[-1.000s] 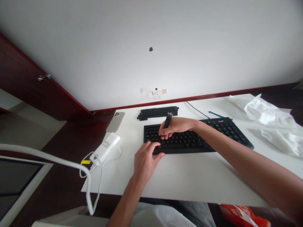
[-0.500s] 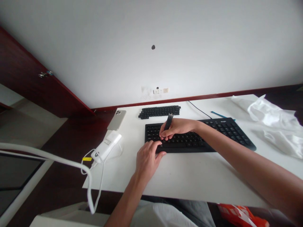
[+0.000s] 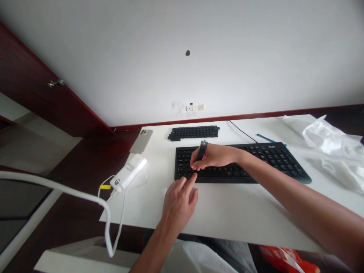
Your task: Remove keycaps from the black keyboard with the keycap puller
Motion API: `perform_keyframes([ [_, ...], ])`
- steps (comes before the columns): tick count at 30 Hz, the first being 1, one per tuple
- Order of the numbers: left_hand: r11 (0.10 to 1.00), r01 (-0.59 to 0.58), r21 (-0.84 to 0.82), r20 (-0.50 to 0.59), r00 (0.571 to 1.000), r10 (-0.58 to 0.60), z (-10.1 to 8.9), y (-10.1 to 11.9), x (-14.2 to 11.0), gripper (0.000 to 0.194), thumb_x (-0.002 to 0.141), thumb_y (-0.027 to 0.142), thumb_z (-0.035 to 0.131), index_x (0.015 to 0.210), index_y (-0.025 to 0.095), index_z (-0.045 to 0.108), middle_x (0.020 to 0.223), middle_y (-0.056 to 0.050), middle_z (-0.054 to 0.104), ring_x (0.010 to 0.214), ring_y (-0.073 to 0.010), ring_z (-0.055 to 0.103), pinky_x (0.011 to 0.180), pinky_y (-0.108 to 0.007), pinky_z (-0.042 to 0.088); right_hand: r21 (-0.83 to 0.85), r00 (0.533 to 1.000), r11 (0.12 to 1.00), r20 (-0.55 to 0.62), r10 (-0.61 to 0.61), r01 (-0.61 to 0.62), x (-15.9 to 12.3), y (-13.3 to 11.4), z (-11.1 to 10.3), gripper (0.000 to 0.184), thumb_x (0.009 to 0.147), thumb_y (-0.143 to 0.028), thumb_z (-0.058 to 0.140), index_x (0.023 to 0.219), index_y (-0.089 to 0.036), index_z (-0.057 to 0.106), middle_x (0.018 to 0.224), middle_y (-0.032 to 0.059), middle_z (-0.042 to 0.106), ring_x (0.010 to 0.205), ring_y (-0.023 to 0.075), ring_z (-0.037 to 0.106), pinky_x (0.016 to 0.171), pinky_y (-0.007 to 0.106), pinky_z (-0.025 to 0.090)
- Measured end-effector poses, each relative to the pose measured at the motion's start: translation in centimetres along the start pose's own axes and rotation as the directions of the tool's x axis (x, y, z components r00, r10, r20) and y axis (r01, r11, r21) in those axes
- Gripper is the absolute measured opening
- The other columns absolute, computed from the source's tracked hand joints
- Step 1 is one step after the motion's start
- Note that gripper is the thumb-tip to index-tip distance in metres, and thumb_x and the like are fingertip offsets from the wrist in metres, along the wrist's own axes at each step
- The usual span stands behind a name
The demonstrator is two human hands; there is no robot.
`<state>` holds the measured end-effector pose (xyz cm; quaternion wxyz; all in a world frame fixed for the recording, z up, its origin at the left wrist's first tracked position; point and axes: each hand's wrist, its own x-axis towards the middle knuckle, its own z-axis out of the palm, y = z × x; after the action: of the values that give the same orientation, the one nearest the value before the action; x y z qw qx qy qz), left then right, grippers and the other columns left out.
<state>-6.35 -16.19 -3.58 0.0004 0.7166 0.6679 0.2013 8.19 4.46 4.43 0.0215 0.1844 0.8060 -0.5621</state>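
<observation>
A black keyboard [image 3: 280,161] lies on the white table. My right hand [image 3: 209,156] is closed around a dark pen-like tool [image 3: 202,150], held tilted over the keyboard's left half. Its top end shows above my fingers; its lower tip is hidden. My left hand [image 3: 179,197] lies at the front left edge of the keyboard with the index finger stretched onto the bottom row, just below my right fingertips. The thumb is apart and nothing is in that hand. Behind the keyboard, black keycaps [image 3: 195,132] lie together in rows.
To the left are a phone [image 3: 141,141] and a white power adapter [image 3: 129,172] with white cables. A thin blue stick [image 3: 265,137] lies behind the keyboard. White crumpled plastic [image 3: 327,132] covers the right side. The keyboard's cable [image 3: 241,131] runs to the back edge.
My left hand has drawn back slightly from the keyboard, its thumb now off the front edge and its index finger straighter. My right hand still grips the tool, now tilted a little differently.
</observation>
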Motion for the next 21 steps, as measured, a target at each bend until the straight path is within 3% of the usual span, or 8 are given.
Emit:
perform_keyframes([
  [6, 0.999, -0.013, 0.053, 0.023, 1.0, 0.012, -0.2, 0.3, 0.2, 0.051, 0.1, 0.022, 0.062, 0.151, 0.023, 0.057, 0.095, -0.004, 0.066, 0.088, -0.0219, 0.066, 0.081, -0.037, 0.057, -0.23, 0.998, 0.973, -0.05, -0.03, 0.018, -0.4, -1.2, 0.6, 0.022, 0.089, -0.038, 0.073, 0.097, -0.02, 0.081, 0.084, 0.003, 0.077, 0.081, 0.0203, 0.069, 0.07, 0.028, 0.049],
  [10, 0.997, -0.018, 0.072, 0.02, 1.0, 0.016, -0.2, 0.9, 0.1, 0.052, 0.099, 0.021, 0.063, 0.15, 0.021, 0.057, 0.096, -0.004, 0.067, 0.089, -0.0225, 0.065, 0.082, -0.039, 0.057, -0.295, 0.999, 0.954, -0.02, -0.051, 0.043, -0.6, -2.1, 0.8, 0.019, 0.09, -0.034, 0.07, 0.096, -0.021, 0.082, 0.082, 0.0022, 0.076, 0.077, 0.0195, 0.068, 0.068, 0.029, 0.047],
  [21, 0.993, 0.0, 0.116, -0.006, 1.0, 0.001, 0.2, 1.7, -0.1, 0.056, 0.096, 0.019, 0.064, 0.151, 0.016, 0.054, 0.092, -0.004, 0.068, 0.086, -0.0241, 0.064, 0.08, -0.041, 0.055, -0.254, 0.994, 0.961, 0.046, -0.097, 0.106, -1.0, -1.5, 0.2, 0.021, 0.094, -0.035, 0.07, 0.104, -0.021, 0.081, 0.087, 0.002, 0.078, 0.08, 0.0184, 0.068, 0.07, 0.027, 0.048],
])
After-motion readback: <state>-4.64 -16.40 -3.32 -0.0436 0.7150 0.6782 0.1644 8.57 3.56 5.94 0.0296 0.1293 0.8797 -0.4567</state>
